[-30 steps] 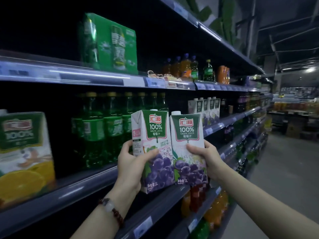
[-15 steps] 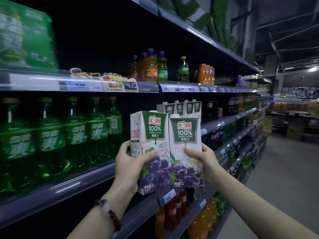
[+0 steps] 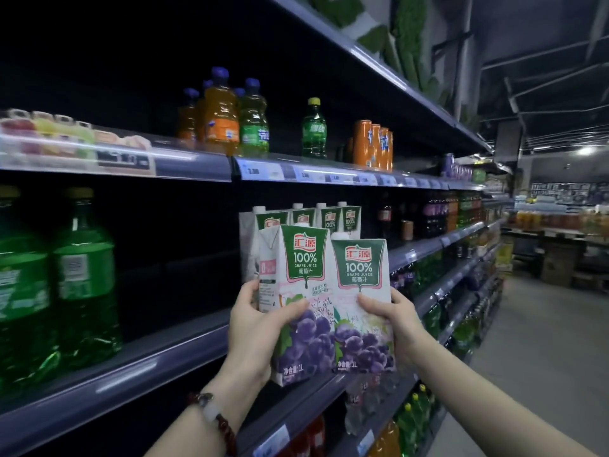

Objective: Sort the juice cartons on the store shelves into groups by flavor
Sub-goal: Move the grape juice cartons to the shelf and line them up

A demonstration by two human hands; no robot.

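Observation:
I hold two white grape juice cartons with green tops and purple grapes side by side in front of the middle shelf point(image 3: 164, 354). My left hand point(image 3: 255, 328) grips the left grape carton point(image 3: 296, 291) around its lower side. My right hand point(image 3: 400, 324) grips the right grape carton point(image 3: 361, 305) the same way. Just behind them, a row of several matching grape cartons point(image 3: 316, 217) stands on that shelf.
Large green soda bottles point(image 3: 82, 275) fill the middle shelf at left, with a dark gap between them and the cartons. The upper shelf point(image 3: 329, 174) carries orange and green bottles point(image 3: 230, 117) and orange cans point(image 3: 374, 143). An open aisle floor point(image 3: 543, 341) runs along the right.
The view has shifted right along the shelf. The orange juice carton and green multipack have left the frame, and the shelved grape cartons now stand directly behind the two I carry.

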